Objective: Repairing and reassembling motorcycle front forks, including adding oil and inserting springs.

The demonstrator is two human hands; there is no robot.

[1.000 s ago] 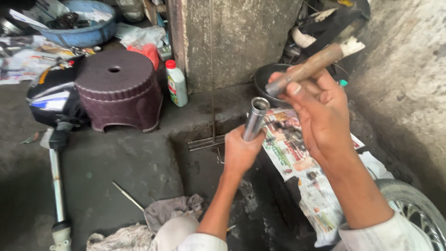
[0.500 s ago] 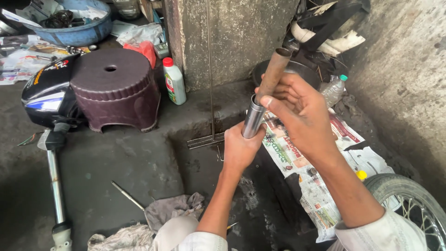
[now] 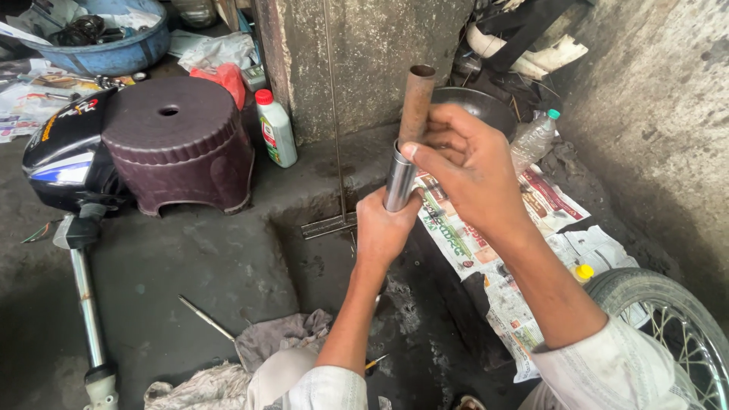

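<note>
My left hand (image 3: pixel 386 229) grips the lower part of a shiny steel tube (image 3: pixel 399 178) and holds it nearly upright over the oily floor. My right hand (image 3: pixel 465 163) is wrapped around a rusty brown pipe (image 3: pixel 417 102) whose lower end sits in the open top of the steel tube. The brown pipe stands almost in line with the tube, and its hollow top faces up. The bottom of the steel tube is hidden behind my left hand.
A maroon plastic stool (image 3: pixel 176 143) and a dark fuel tank (image 3: pixel 67 152) stand at left, with a fork leg (image 3: pixel 85 304) lying below them. A white bottle with a red cap (image 3: pixel 275 129) stands by the concrete pillar (image 3: pixel 364 53). Newspaper (image 3: pixel 501 250), a spoked wheel (image 3: pixel 668 334), rags (image 3: pixel 250 349).
My right hand has swung the brown pipe from slanting away at upper right to upright and set its end into the top of the steel tube. The left hand stays in place.
</note>
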